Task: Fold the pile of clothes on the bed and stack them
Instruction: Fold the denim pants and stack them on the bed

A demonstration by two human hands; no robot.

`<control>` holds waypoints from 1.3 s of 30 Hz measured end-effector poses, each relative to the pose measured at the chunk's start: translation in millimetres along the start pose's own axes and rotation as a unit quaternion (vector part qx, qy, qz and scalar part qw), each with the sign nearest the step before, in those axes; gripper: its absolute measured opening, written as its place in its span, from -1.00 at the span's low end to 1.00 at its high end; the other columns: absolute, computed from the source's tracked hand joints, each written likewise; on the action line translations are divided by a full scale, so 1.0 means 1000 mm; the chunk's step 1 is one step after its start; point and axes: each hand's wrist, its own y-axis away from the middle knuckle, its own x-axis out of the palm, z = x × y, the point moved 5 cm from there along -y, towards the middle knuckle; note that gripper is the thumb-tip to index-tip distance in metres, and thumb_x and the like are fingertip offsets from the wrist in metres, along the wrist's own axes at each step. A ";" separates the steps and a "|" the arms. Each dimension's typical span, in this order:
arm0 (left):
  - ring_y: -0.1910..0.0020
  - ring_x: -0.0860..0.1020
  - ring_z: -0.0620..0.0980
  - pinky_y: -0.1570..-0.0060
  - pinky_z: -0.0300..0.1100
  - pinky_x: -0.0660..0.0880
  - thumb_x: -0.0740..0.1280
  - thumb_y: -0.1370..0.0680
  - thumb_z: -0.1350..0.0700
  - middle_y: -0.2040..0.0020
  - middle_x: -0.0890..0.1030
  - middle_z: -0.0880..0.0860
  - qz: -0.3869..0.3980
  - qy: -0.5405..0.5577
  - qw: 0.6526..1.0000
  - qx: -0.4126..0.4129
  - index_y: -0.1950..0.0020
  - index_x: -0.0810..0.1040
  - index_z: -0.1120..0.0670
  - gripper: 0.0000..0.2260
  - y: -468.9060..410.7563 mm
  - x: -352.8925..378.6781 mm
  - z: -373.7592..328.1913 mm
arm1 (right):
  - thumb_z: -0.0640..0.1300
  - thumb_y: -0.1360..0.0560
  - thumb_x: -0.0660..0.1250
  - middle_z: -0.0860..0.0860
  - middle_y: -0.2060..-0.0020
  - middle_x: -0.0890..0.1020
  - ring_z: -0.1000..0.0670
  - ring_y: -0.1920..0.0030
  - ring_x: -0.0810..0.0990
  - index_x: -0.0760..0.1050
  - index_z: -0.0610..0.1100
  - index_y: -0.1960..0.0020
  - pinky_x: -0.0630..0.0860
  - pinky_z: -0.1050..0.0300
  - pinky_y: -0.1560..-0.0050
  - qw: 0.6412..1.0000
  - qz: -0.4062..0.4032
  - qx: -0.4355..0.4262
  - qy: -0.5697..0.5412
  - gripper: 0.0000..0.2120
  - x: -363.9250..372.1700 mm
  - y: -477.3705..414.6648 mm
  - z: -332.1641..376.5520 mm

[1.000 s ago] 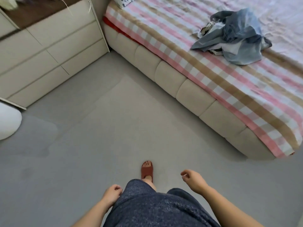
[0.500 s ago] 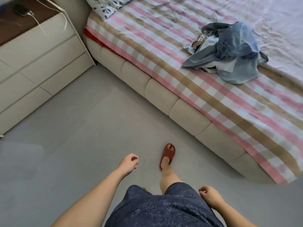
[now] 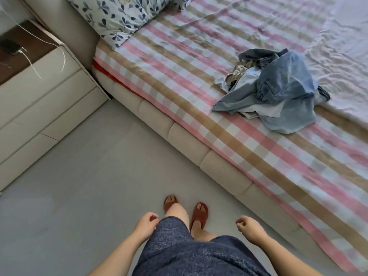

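A crumpled pile of clothes (image 3: 276,92), mostly light and darker blue denim with a patterned piece tucked in, lies on the bed (image 3: 179,62), which is covered by a pink, tan and white striped sheet. My left hand (image 3: 146,226) hangs beside my left thigh with loosely curled fingers and holds nothing. My right hand (image 3: 249,229) hangs beside my right thigh, fingers loosely curled, also holding nothing. Both hands are over the floor, well short of the pile.
A floral pillow (image 3: 121,16) sits at the head of the bed. A cream chest of drawers (image 3: 45,100) stands at the left with a dark device and white cable on top. Grey floor (image 3: 83,186) lies between me and the padded bed edge (image 3: 217,166).
I have stepped closer to the bed; the pile now lies nearer and more to the right. Both feet are together, and my arms have swung back to my sides.
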 end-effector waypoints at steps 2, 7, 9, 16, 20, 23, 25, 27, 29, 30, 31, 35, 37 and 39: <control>0.33 0.45 -0.01 0.35 -0.18 0.33 0.22 -0.53 0.29 0.25 0.50 0.05 0.008 -0.008 1.000 0.003 0.12 0.45 0.08 -0.88 -0.010 -0.003 -0.017 | -0.12 -0.57 0.15 -0.03 -0.08 0.60 -0.01 -0.05 0.55 0.50 -0.11 -0.16 0.39 0.22 0.07 1.000 -0.010 -0.023 0.004 -0.76 -0.016 -0.012 0.025; 0.24 0.46 -0.01 0.01 -0.06 0.49 0.20 -0.54 0.30 0.21 0.51 0.04 0.032 -0.044 0.997 0.046 0.16 0.44 0.04 -0.82 -0.045 -0.012 -0.083 | -0.09 -0.56 0.12 0.03 -0.14 0.59 0.01 -0.09 0.54 0.50 -0.05 -0.18 0.44 0.16 -0.01 0.996 -0.029 -0.082 0.014 -0.74 -0.050 -0.042 0.089; 0.19 0.47 -0.01 0.00 -0.10 0.47 0.21 -0.53 0.31 0.16 0.53 0.05 0.046 -0.070 0.994 0.077 0.16 0.45 0.04 -0.82 -0.062 -0.014 -0.118 | -0.08 -0.56 0.11 0.03 -0.17 0.57 0.01 -0.13 0.53 0.48 -0.04 -0.21 0.43 0.17 -0.03 0.994 -0.038 -0.099 0.015 -0.72 -0.064 -0.053 0.110; 0.07 0.48 -0.08 0.04 -0.32 0.38 0.22 -0.56 0.19 -0.01 0.55 0.03 0.107 -0.216 0.951 0.193 -0.15 0.49 0.13 -0.82 -0.118 -0.033 -0.258 | -0.05 -0.57 0.13 0.02 -0.17 0.56 0.02 -0.14 0.52 0.44 -0.02 -0.24 0.41 0.20 -0.07 0.994 -0.074 -0.077 -0.029 -0.72 -0.124 -0.090 0.156; 0.02 0.47 -0.11 0.02 -0.32 0.36 0.23 -0.57 0.16 -0.09 0.56 0.03 0.118 -0.259 0.921 0.267 -0.19 0.49 0.12 -0.79 -0.144 -0.042 -0.350 | -0.05 -0.57 0.16 0.06 -0.13 0.57 0.07 -0.11 0.52 0.46 -0.01 -0.22 0.39 0.25 -0.01 0.986 -0.126 -0.056 -0.096 -0.75 -0.172 -0.108 0.168; -0.01 0.47 -0.12 0.01 -0.33 0.37 0.23 -0.57 0.14 -0.09 0.55 0.00 0.122 -0.264 0.905 0.311 -0.20 0.48 0.11 -0.78 -0.159 -0.042 -0.420 | -0.04 -0.57 0.19 0.10 -0.13 0.56 0.13 -0.12 0.51 0.45 0.00 -0.23 0.40 0.29 -0.08 0.973 -0.171 -0.041 -0.152 -0.75 -0.212 -0.116 0.167; -0.02 0.48 -0.12 -0.01 -0.31 0.39 0.23 -0.57 0.15 -0.09 0.55 0.00 0.124 -0.260 0.897 0.335 -0.20 0.49 0.11 -0.79 -0.169 -0.033 -0.464 | -0.06 -0.57 0.19 0.09 -0.12 0.55 0.13 -0.09 0.51 0.46 -0.01 -0.22 0.39 0.30 -0.07 0.964 -0.198 -0.036 -0.171 -0.75 -0.241 -0.124 0.162; -0.03 0.50 -0.08 -0.02 -0.28 0.41 0.23 -0.57 0.16 -0.10 0.56 0.03 0.128 -0.250 0.895 0.347 -0.20 0.49 0.13 -0.79 -0.177 -0.019 -0.503 | -0.08 -0.57 0.20 0.05 -0.10 0.56 0.12 -0.04 0.51 0.47 -0.04 -0.22 0.39 0.32 -0.02 0.955 -0.224 -0.037 -0.189 -0.76 -0.272 -0.134 0.155; -0.01 0.51 -0.06 0.00 -0.25 0.43 0.23 -0.58 0.14 -0.09 0.56 0.02 0.134 -0.243 0.894 0.351 -0.20 0.49 0.12 -0.79 -0.184 0.000 -0.537 | -0.11 -0.57 0.19 0.03 -0.09 0.54 0.14 0.00 0.48 0.47 -0.07 -0.22 0.37 0.33 0.02 0.942 -0.253 -0.037 -0.216 -0.76 -0.306 -0.148 0.145; 0.00 0.51 -0.07 0.00 -0.24 0.44 0.22 -0.58 0.13 -0.07 0.56 0.02 0.137 -0.241 0.894 0.352 -0.19 0.49 0.11 -0.79 -0.187 0.012 -0.552 | -0.13 -0.56 0.20 0.02 -0.09 0.53 0.14 0.01 0.47 0.47 -0.08 -0.22 0.36 0.33 0.02 0.933 -0.272 -0.038 -0.231 -0.75 -0.324 -0.156 0.140; 0.02 0.51 -0.06 -0.01 -0.22 0.45 0.22 -0.58 0.12 -0.06 0.57 0.02 0.141 -0.237 0.895 0.350 -0.17 0.49 0.10 -0.80 -0.190 0.025 -0.566 | -0.14 -0.55 0.21 0.01 -0.09 0.53 0.12 0.01 0.47 0.47 -0.09 -0.22 0.37 0.31 0.02 0.924 -0.292 -0.035 -0.244 -0.75 -0.342 -0.165 0.133; -0.03 0.52 -0.04 -0.09 -0.16 0.45 0.23 -0.56 0.14 -0.09 0.58 0.03 0.166 -0.226 0.902 0.327 -0.16 0.50 0.10 -0.80 -0.207 0.082 -0.608 | -0.17 -0.52 0.27 -0.10 -0.19 0.47 -0.01 -0.10 0.47 0.39 -0.15 -0.30 0.44 0.09 -0.14 0.887 -0.315 0.010 -0.338 -0.64 -0.400 -0.211 0.099; -0.04 0.52 -0.05 -0.02 -0.24 0.42 0.22 -0.57 0.15 -0.12 0.57 0.05 0.181 -0.216 0.904 0.321 -0.21 0.48 0.12 -0.77 -0.219 0.110 -0.625 | -0.17 -0.51 0.31 -0.16 -0.30 0.38 -0.08 -0.22 0.43 0.28 -0.18 -0.39 0.41 0.00 -0.24 0.846 -0.318 0.045 -0.425 -0.52 -0.418 -0.235 0.082; -0.06 0.50 -0.07 0.02 -0.31 0.35 0.21 -0.57 0.16 -0.14 0.55 0.04 0.187 -0.203 0.907 0.318 -0.26 0.44 0.11 -0.73 -0.230 0.136 -0.643 | -0.16 -0.49 0.34 -0.16 -0.41 0.27 -0.12 -0.37 0.32 0.12 -0.19 -0.47 0.33 -0.05 -0.34 0.797 -0.322 0.071 -0.506 -0.36 -0.430 -0.258 0.069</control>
